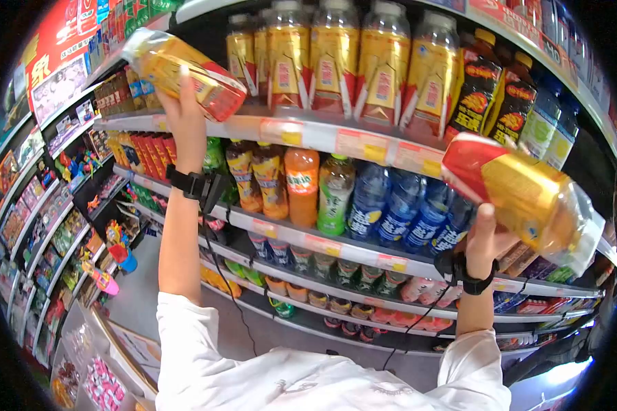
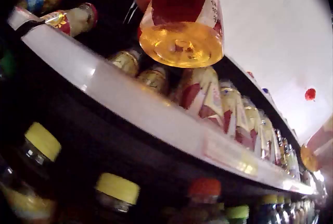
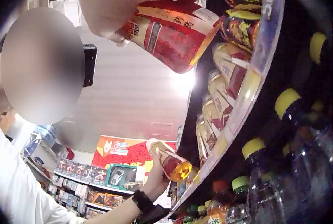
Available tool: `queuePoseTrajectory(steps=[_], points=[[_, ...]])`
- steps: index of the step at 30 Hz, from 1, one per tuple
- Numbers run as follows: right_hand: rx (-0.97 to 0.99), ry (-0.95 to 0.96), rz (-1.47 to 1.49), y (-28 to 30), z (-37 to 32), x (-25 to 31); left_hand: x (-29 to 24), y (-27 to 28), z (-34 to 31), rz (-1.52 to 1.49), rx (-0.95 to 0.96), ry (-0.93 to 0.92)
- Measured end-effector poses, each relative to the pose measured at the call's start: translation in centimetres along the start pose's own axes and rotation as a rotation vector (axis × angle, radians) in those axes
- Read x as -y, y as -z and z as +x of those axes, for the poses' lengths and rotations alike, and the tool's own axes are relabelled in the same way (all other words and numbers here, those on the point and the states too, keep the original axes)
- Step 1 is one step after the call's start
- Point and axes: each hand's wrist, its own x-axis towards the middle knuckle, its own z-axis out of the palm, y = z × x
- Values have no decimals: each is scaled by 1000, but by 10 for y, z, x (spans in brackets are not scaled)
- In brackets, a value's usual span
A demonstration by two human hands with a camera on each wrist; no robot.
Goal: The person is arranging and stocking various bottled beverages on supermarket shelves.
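Observation:
My left hand [image 1: 185, 123] grips a gold-and-red labelled drink bottle [image 1: 185, 74] in front of the upper shelf's left part, its cap end up and to the left. In the left wrist view the amber base of this bottle [image 2: 182, 44] shows above the shelf edge. At the right my right hand [image 1: 485, 240] holds a matching bottle [image 1: 524, 195], tilted with its cap end down and to the right. The thumb lies on the near side; most fingers are hidden behind it. A row of like gold bottles [image 1: 334, 61] stands on the shelf between the hands.
Black-labelled bottles [image 1: 476, 89] stand right of the gold row. Below the shelf's price-tag edge [image 1: 315, 135] are an orange soda [image 1: 301, 188], a green bottle [image 1: 336, 195] and several blue ones [image 1: 399, 209]. Cables hang from both wrists. Toy shelves [image 1: 48, 226] line the left side.

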Motion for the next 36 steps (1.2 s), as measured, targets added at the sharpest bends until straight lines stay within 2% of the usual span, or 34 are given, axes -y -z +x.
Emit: queuePoseTrajectory(steps=[3, 4, 8, 10, 14, 21, 25, 26, 29, 32, 36], points=[[105, -97, 1, -27, -14, 13, 33, 9, 15, -22, 120, 30], [137, -128, -6, -33, -17, 17, 39, 5, 22, -51, 155, -39], [235, -210, -43, -51, -27, 30, 63, -2, 38, -125, 367, 15], [269, -232, -61, -58, -30, 34, 63, -8, 39, -174, 446, 54], [323, -261, -91, -70, -34, 39, 55, -12, 40, -226, 580, -1], [457, -283, -164, -81, -38, 48, 61, -14, 44, -164, 566, -121], [584, -271, -281, -78, -40, 46, 73, -9, 47, 95, 682, -244], [639, -252, -322, -70, -43, 39, 78, -10, 44, 79, 672, -265], [705, -244, -407, -66, -43, 38, 70, -10, 48, 24, 740, -176], [763, -301, -435, -65, -40, 34, 66, -7, 50, -31, 754, 19], [711, -303, -339, -69, -40, 26, 63, -7, 44, -117, 688, 96]])
